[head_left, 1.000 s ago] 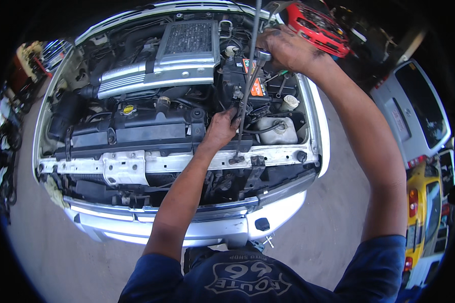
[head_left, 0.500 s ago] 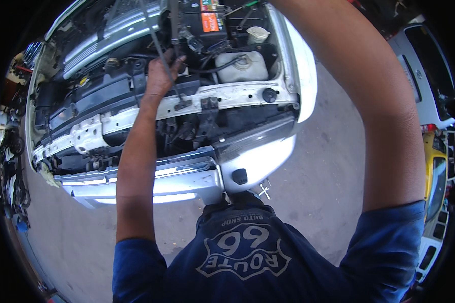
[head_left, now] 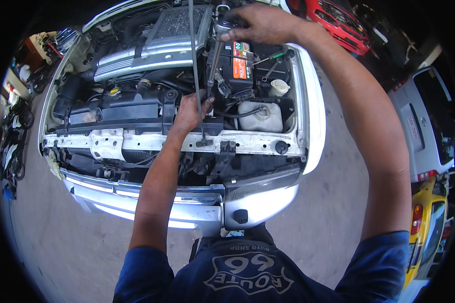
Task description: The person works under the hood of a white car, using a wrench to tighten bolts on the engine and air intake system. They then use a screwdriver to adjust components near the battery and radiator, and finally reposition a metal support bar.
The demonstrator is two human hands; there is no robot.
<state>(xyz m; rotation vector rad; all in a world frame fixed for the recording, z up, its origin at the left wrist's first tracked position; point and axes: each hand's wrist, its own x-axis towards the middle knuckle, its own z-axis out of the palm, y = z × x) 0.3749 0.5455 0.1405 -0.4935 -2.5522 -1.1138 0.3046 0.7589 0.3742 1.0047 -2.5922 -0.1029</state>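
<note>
My right hand (head_left: 260,24) is closed around the head of a socket ratchet (head_left: 226,25) at the top of the engine bay. From it a long metal extension bar (head_left: 216,63) runs down, slightly tilted, between the battery and the engine. Behind the white front crossmember, my left hand (head_left: 188,113) has its fingers closed about the bar's lower end. What the bar's tip sits on is hidden by those fingers and engine parts. A thin hood prop rod (head_left: 195,60) passes in front of the left hand and stands on the crossmember (head_left: 177,144).
Right of the bar are a black battery (head_left: 227,63) with an orange label, a green-handled screwdriver (head_left: 276,55) and a whitish fluid reservoir (head_left: 260,117). A silver intercooler (head_left: 179,28) lies to the left. A white van (head_left: 422,121), yellow car (head_left: 424,227) and red car (head_left: 333,22) stand beyond.
The view has shifted, so the engine bay sits lower and further right in the picture. My right hand and the ratchet have come into view. My left hand stays at the bar's lower end.
</note>
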